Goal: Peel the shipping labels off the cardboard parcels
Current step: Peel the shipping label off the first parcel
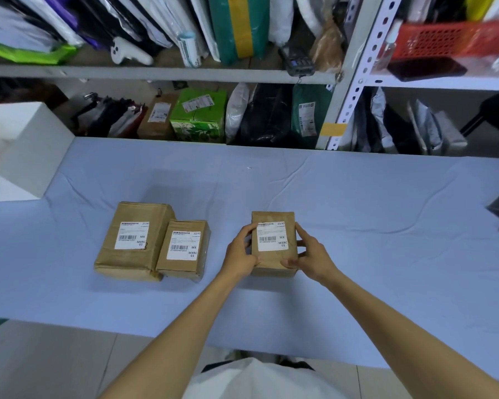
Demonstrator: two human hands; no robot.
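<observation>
Cardboard parcel [272, 260], brown, white barcode label [272, 236] seemingly flat

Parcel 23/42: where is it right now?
Head view, centre of the blue-covered table: parcel 23/42 is between the left hand and right hand, which grip its sides, right of parcel 22/42 and apart from it.
</observation>
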